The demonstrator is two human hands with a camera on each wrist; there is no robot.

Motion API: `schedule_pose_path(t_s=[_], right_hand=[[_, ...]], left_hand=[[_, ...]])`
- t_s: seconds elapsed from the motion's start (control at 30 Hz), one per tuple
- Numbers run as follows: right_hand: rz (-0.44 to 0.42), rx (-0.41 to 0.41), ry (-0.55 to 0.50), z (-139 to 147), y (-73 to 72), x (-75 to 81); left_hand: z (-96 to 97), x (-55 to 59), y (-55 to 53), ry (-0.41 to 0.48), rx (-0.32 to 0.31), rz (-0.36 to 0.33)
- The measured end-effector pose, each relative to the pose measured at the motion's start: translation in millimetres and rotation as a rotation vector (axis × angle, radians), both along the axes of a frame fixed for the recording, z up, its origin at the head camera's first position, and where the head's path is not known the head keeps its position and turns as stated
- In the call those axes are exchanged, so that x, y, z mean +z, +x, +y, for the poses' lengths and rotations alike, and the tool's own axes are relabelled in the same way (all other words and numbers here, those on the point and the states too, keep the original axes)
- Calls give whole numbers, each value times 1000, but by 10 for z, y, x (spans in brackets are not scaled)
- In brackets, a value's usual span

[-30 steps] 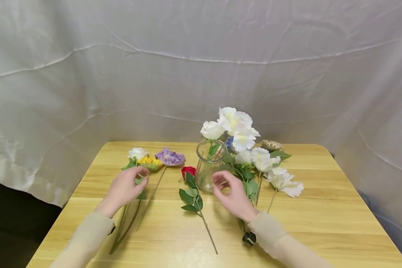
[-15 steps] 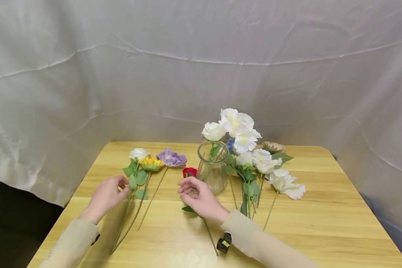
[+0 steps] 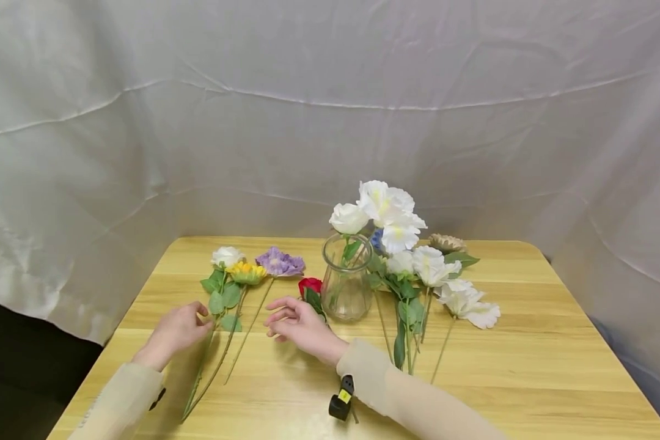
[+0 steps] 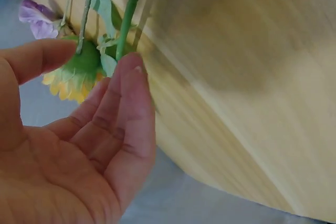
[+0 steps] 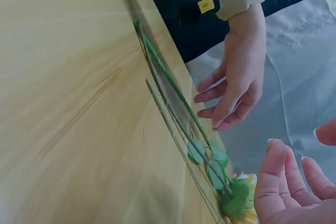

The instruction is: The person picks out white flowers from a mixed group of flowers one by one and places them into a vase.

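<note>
Left hand (image 3: 177,330) and right hand (image 3: 299,324), both relaxed and holding nothing, hover at a table (image 3: 500,366).
Head view: the left is near a white rose (image 3: 227,256) and sunflower (image 3: 246,272); the right partly hides a red rose (image 3: 310,286) beside the vase (image 3: 348,296). Left wrist view: thumb and fingers part near a green stem (image 4: 130,14). Right wrist view: thumb and fingers stand apart.

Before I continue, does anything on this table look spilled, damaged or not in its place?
Nothing looks spilled or broken; the glass vase stands upright on the table. Slightly odd: in the head view, the large white bloom hangs out past the vase's right rim, so it seems lopsided.
</note>
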State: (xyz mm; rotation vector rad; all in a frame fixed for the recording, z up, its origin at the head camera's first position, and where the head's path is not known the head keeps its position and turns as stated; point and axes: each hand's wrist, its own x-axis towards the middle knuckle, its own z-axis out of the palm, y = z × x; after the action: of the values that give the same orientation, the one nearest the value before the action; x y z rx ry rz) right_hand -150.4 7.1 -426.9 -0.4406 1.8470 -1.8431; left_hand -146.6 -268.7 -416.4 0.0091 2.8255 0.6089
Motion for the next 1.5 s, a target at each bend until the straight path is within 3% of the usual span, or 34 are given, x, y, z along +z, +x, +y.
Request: schedule_pose_path(t_s=[0.4, 0.77, 1.03, 1.33, 1.5], right_hand=[[-101, -10, -42, -52, 23, -57], [-137, -19, -30, -34, 38, -68], [-133, -26, -17, -11, 37, -70], [-133, -20, -14, 19, 46, -84], [-132, -13, -27, 40, 52, -83]], left_hand=[[19, -117, 21, 22, 6, -60], [17, -171, -18, 31, -1, -70], [-51, -182, -17, 313, 84, -172], [-91, -104, -11, 508, 129, -272], [-118, -114, -24, 597, 162, -318]])
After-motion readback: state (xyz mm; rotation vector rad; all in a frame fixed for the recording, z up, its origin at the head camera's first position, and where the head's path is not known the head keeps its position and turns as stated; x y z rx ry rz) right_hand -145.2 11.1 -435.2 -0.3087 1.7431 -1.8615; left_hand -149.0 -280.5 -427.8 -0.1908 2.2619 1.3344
